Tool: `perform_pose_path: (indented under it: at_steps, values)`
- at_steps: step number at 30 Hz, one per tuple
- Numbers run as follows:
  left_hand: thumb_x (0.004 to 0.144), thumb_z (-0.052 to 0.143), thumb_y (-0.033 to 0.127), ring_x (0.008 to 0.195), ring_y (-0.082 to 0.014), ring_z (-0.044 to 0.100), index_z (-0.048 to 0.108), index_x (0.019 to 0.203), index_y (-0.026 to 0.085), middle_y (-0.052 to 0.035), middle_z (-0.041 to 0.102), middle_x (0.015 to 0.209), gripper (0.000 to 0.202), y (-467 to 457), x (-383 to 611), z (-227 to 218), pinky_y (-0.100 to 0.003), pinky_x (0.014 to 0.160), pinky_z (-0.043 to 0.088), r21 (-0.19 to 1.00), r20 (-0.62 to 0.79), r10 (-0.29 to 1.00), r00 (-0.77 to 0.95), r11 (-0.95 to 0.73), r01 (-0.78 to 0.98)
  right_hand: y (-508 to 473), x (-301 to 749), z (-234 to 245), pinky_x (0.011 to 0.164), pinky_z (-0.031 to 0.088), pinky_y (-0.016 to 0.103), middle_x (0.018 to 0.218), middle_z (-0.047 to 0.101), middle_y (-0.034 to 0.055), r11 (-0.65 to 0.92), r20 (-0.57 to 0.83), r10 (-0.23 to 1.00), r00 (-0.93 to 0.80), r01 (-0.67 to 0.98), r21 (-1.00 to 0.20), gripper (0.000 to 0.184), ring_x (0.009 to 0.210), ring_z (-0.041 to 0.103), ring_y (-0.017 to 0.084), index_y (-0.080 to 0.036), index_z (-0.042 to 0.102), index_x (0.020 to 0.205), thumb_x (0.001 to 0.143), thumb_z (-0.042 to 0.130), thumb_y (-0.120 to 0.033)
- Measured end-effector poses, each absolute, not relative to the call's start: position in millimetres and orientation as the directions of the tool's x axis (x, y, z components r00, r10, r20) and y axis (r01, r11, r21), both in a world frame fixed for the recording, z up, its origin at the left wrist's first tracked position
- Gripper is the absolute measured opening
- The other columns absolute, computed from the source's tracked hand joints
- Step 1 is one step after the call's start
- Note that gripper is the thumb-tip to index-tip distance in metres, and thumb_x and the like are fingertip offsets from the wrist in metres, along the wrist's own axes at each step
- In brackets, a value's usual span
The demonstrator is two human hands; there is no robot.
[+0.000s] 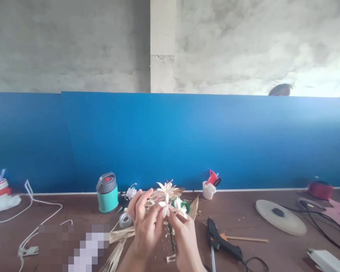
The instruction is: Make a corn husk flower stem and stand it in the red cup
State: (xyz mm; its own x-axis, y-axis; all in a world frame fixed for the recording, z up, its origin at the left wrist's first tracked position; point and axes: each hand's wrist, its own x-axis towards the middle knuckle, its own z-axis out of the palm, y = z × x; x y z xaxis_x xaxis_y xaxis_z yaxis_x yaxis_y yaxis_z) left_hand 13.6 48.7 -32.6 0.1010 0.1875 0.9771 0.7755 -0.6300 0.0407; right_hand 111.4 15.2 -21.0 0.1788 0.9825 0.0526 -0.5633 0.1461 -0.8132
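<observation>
Both my hands meet over the brown table (238, 223) at the bottom centre. My left hand (145, 223) and my right hand (184, 236) are closed around a small bunch of cream husk flowers (167, 198) on a thin green stem (170, 236). Fingertips of both hands pinch the petals of one flower. Pale dried husk strips (119, 236) lie on the table just below and left of my left hand. A roll of clear tape (125, 220) sits close to my left hand.
A teal jug with a grey lid (107, 192) stands left of the flowers. A black glue gun (222, 241) with its cord lies to the right, beside a thin wooden stick (246, 238). A white cup of tools (209, 189), a round pale disc (280, 217), white cable (34, 215) and a blue partition (187, 139) are there too.
</observation>
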Motion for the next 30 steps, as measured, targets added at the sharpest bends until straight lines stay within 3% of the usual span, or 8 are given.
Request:
perform_pose_path:
  at_steps: [6,12,15,17,21,24,27,30]
  values:
    - [0.08,0.06,0.008,0.124,-0.0306,0.035,0.065,0.084,0.019,-0.0118,0.048,0.119,0.013,53,15,-37,-0.042,0.098,0.037,0.029,0.978,0.175,0.111,-0.648,0.761,17,111,-24,0.066,0.047,0.028,0.072,0.069,0.0048,0.16,0.045,0.977,0.209,-0.572,-0.805,0.024,0.071,0.06,0.022,-0.014,0.073,0.078,0.063,0.076,-0.033]
    - [0.082,0.059,0.011,0.127,-0.0321,0.036,0.063,0.093,0.02,-0.0126,0.045,0.13,0.016,54,16,-34,-0.048,0.101,0.033,0.114,0.957,0.274,0.095,-0.656,0.746,26,120,-31,0.07,0.046,0.027,0.069,0.067,0.0037,0.162,0.032,0.97,0.242,-0.538,-0.827,0.023,0.072,0.058,0.02,-0.015,0.071,0.071,0.064,0.076,-0.036]
    - [0.083,0.058,0.015,0.123,-0.0292,0.042,0.06,0.108,0.021,-0.0126,0.048,0.127,0.026,47,18,-39,-0.045,0.099,0.037,0.26,0.933,0.36,-0.006,-0.664,0.701,32,128,-32,0.077,0.045,0.028,0.077,0.069,0.0046,0.201,0.059,0.959,0.279,-0.516,-0.832,0.026,0.08,0.059,0.021,-0.016,0.072,0.078,0.064,0.076,-0.038]
    - [0.083,0.057,0.02,0.114,-0.0255,0.051,0.058,0.109,0.022,-0.0103,0.057,0.116,0.026,42,22,-47,-0.04,0.094,0.043,0.44,0.859,0.509,-0.056,-0.677,0.59,35,133,-31,0.076,0.046,0.029,0.077,0.069,0.0053,0.208,0.051,0.949,0.311,-0.496,-0.843,0.029,0.079,0.059,0.022,-0.015,0.072,0.079,0.065,0.075,-0.04]
    - [0.077,0.062,0.028,0.088,-0.0228,0.064,0.067,0.091,0.02,-0.0055,0.07,0.09,0.016,37,34,-69,-0.033,0.078,0.051,0.82,0.433,0.898,0.081,-0.43,0.376,36,135,-33,0.068,0.045,0.029,0.074,0.068,0.0055,0.24,0.051,0.921,0.386,-0.459,-0.855,0.032,0.072,0.058,0.021,-0.014,0.072,0.079,0.064,0.076,-0.043]
    - [0.072,0.061,0.025,0.074,-0.0228,0.064,0.069,0.07,0.019,-0.0035,0.07,0.071,0.009,39,41,-81,-0.032,0.073,0.05,0.896,0.256,0.964,0.069,-0.263,0.356,38,134,-36,0.067,0.046,0.03,0.073,0.069,0.0059,0.274,0.083,0.913,0.399,-0.449,-0.851,0.034,0.073,0.059,0.022,-0.014,0.073,0.083,0.068,0.073,-0.045]
    - [0.071,0.059,0.029,0.073,-0.0234,0.064,0.068,0.064,0.019,-0.0036,0.071,0.068,0.015,43,41,-84,-0.032,0.071,0.049,0.922,0.253,0.967,0.012,-0.245,0.301,39,134,-37,0.071,0.046,0.03,0.078,0.07,0.0059,0.269,0.089,0.915,0.393,-0.432,-0.861,0.036,0.077,0.061,0.022,-0.016,0.072,0.088,0.066,0.075,-0.044]
    - [0.071,0.059,0.035,0.071,-0.0237,0.064,0.068,0.064,0.019,-0.0038,0.07,0.067,0.02,46,35,-78,-0.031,0.069,0.048,0.926,0.285,0.958,-0.018,-0.271,0.261,41,135,-37,0.074,0.047,0.031,0.08,0.07,0.0061,0.231,0.133,0.95,0.282,-0.35,-0.908,0.033,0.079,0.061,0.024,-0.016,0.072,0.088,0.066,0.075,-0.04]
